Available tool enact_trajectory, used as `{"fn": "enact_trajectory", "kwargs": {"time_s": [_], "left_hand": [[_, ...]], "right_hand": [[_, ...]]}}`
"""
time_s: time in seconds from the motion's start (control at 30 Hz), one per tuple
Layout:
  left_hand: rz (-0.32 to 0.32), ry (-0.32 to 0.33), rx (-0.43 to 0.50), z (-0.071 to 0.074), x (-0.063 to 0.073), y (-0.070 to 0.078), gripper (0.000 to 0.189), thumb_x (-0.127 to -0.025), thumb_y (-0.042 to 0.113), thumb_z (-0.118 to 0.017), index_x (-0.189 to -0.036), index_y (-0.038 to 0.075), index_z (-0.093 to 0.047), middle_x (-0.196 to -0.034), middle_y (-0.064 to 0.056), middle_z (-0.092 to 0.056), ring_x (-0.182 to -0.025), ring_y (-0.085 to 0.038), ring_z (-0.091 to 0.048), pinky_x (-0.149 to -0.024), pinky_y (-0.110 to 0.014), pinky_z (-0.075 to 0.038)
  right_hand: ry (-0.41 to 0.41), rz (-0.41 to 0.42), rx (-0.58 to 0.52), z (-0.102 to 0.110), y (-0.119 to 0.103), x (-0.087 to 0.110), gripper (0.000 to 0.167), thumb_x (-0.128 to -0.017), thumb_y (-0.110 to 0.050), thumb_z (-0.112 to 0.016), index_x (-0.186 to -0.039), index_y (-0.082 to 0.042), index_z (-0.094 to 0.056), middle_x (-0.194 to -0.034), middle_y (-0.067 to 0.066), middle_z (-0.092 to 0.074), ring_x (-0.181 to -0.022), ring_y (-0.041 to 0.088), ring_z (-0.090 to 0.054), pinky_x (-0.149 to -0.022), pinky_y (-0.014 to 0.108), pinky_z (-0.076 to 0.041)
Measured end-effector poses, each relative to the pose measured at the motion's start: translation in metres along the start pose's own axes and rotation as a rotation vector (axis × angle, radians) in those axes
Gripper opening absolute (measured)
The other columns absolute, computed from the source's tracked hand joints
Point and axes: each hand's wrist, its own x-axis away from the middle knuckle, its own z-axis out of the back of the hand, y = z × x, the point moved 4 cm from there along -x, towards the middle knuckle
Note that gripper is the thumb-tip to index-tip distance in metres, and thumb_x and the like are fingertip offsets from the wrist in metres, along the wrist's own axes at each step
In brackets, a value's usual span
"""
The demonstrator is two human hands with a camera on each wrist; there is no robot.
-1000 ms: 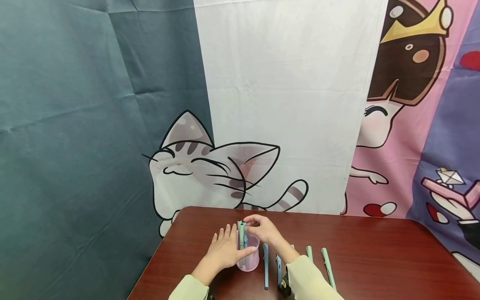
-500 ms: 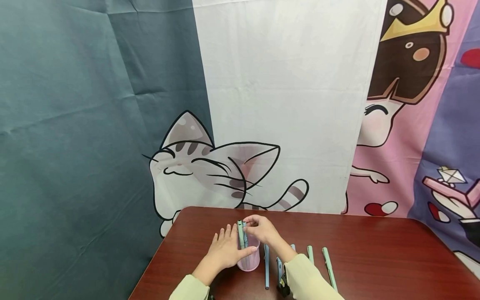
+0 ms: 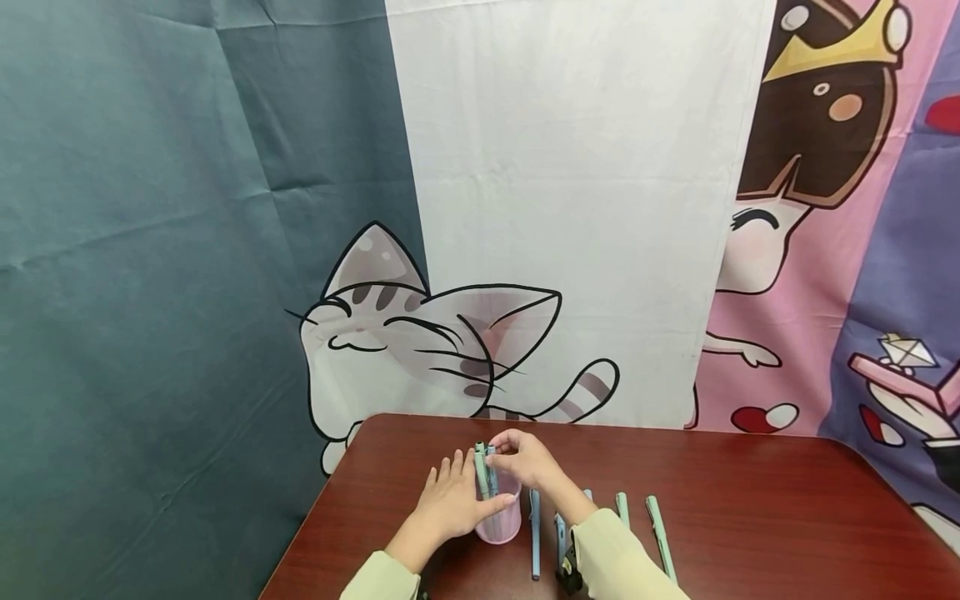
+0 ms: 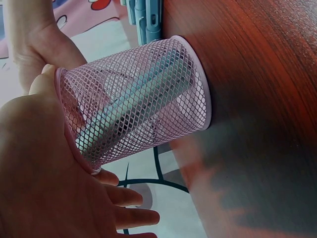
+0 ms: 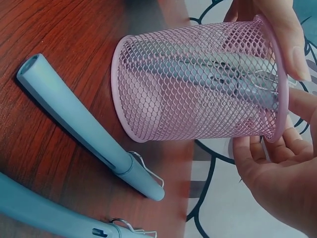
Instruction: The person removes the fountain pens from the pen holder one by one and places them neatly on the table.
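Observation:
A pink mesh pen holder (image 3: pixel 507 530) stands upright on the table with green and blue pens inside. My left hand (image 3: pixel 446 502) rests against its rim, fingers straight and spread, the thumb across the near side. In the left wrist view the pens lean inside the mesh cup (image 4: pixel 148 94). My right hand (image 3: pixel 525 461) is over the far right of the rim and pinches the top of a blue pen (image 3: pixel 492 479) between thumb and fingers. Beside that pen a green pen (image 3: pixel 481 472) sticks up out of the holder.
Right of the holder, a blue pen (image 3: pixel 535 535) lies on the brown table (image 3: pixel 757 517), with a second blue pen (image 3: pixel 561 533) partly behind the right sleeve. Farther right lie two green pens, one (image 3: pixel 662 537) nearly whole in view. A printed cloth (image 3: pixel 585 208) hangs behind the table.

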Motion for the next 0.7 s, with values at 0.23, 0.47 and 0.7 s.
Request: {"fn": "enact_trajectory", "kwargs": {"time_s": [0.23,0.47,0.7], "left_hand": [[0.000,0.006,-0.001,0.000,0.000,0.001,0.112,-0.085,0.080,-0.054,-0.154,-0.006,-0.034,-0.156,-0.031,-0.035,-0.144,-0.053,-0.032,-0.116,-0.067,-0.022],[-0.005,0.012,0.001,0.001,0.000,0.002,0.114,-0.083,0.084,-0.051,-0.154,-0.004,-0.034,-0.157,-0.030,-0.035,-0.144,-0.053,-0.032,-0.116,-0.067,-0.022],[-0.008,0.015,0.005,0.001,0.000,0.003,0.115,-0.083,0.084,-0.051,-0.154,-0.004,-0.034,-0.156,-0.030,-0.035,-0.144,-0.053,-0.033,-0.115,-0.068,-0.022]], "right_hand": [[0.042,-0.004,-0.026,0.004,0.000,-0.001,0.021,-0.085,-0.012,-0.080,-0.100,-0.003,-0.070,-0.085,0.002,-0.066,-0.075,0.012,-0.059,-0.065,0.025,-0.052],[0.083,-0.022,-0.017,0.014,-0.006,0.000,0.020,-0.085,-0.015,-0.081,-0.101,-0.005,-0.075,-0.085,0.000,-0.070,-0.078,0.012,-0.062,-0.069,0.026,-0.052],[0.090,-0.039,-0.137,0.024,-0.012,0.002,0.025,-0.087,-0.016,-0.080,-0.105,0.000,-0.074,-0.087,0.004,-0.071,-0.080,0.013,-0.066,-0.077,0.034,-0.060]]}}
